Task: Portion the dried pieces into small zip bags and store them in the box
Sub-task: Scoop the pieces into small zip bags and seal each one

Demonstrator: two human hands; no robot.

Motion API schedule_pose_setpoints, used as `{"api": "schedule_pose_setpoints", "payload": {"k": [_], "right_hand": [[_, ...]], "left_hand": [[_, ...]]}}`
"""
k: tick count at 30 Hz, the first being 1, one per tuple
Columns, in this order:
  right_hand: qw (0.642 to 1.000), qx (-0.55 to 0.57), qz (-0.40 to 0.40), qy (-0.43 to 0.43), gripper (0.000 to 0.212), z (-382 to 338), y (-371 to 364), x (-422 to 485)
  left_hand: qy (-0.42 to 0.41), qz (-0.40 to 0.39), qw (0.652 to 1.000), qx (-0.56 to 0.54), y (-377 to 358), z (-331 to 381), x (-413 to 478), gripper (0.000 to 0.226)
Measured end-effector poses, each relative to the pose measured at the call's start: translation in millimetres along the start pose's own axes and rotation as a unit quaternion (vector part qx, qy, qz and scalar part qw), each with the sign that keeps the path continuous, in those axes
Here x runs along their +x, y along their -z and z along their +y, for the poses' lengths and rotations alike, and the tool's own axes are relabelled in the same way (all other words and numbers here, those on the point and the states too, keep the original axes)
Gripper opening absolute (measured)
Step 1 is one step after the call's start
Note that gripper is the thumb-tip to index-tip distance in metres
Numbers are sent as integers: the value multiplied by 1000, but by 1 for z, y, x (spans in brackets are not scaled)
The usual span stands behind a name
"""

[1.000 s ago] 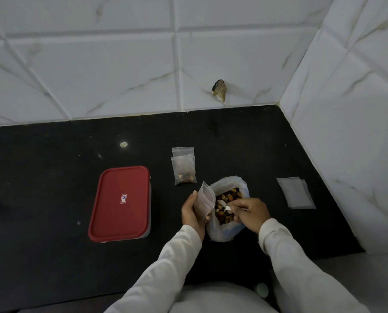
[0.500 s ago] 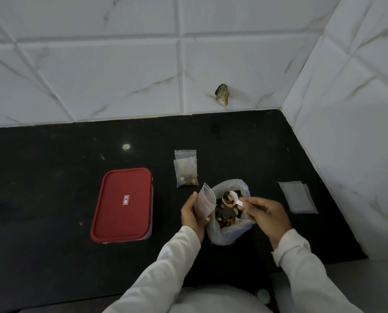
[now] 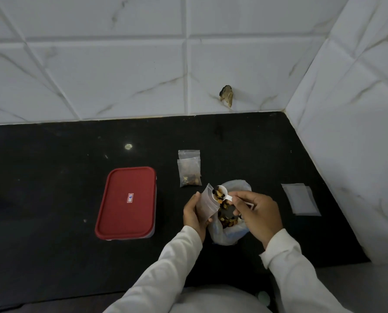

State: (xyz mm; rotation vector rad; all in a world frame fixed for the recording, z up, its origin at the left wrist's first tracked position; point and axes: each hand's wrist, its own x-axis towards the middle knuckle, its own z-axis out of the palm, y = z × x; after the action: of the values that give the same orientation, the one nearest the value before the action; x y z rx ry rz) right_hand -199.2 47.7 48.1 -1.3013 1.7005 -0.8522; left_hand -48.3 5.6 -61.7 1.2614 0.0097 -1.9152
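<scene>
- Behind and to the right of the work area, white marbled wall tiles [image 3: 98, 75] meet in a corner.
- Below them lies a black countertop [image 3: 53, 199], which carries everything else.
- A box [image 3: 126, 202] with its red lid on sits left of centre, well apart from the hands.
- A large clear plastic bag [image 3: 229, 233] stands open between the two hands, with dried pieces [image 3: 228, 220] showing inside it.
- The right hand [image 3: 258, 213], in a white sleeve, pinches the handle of a scoop between thumb and fingertips. Its other fingers are curled in.
- The left hand [image 3: 194, 213] grips a small zip bag, thumb on the near face and fingers wrapped behind.
- A flat stack of empty zip bags [image 3: 301, 198] lies to the right, near the side wall.
- Two filled zip bags [image 3: 189, 170] lie overlapping just beyond the hands.
- The small zip bag [image 3: 207, 204] is held upright over the big bag's left edge, its mouth open towards the scoop.
- The white scoop [image 3: 222, 194] is tilted at that mouth, its bowl loaded with brown and dark pieces.
</scene>
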Motion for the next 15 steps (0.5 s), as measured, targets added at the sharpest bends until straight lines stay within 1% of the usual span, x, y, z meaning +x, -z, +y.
{"api": "schedule_pose_setpoints", "payload": {"k": [3, 6, 8, 10, 12, 15], "right_hand": [[999, -26, 8, 25, 16, -2, -3, -1], [994, -81, 34, 72, 13, 0, -9, 0], [992, -100, 37, 70, 10, 5, -16, 1], [990, -122, 34, 60, 12, 7, -21, 1], [984, -135, 45, 104, 20, 3, -24, -3], [974, -152, 48, 162, 30, -1, -26, -8]], "left_hand": [[-5, -5, 1000, 1, 1, -2, 2, 75], [-16, -5, 1000, -4, 2, -4, 7, 80], [-16, -10, 1000, -4, 2, -5, 7, 74], [-20, -12, 1000, 1, 1, -4, 4, 56], [-25, -12, 1000, 7, 1, -4, 2, 45], [-31, -4, 999, 21, 0, -3, 0, 44]]}}
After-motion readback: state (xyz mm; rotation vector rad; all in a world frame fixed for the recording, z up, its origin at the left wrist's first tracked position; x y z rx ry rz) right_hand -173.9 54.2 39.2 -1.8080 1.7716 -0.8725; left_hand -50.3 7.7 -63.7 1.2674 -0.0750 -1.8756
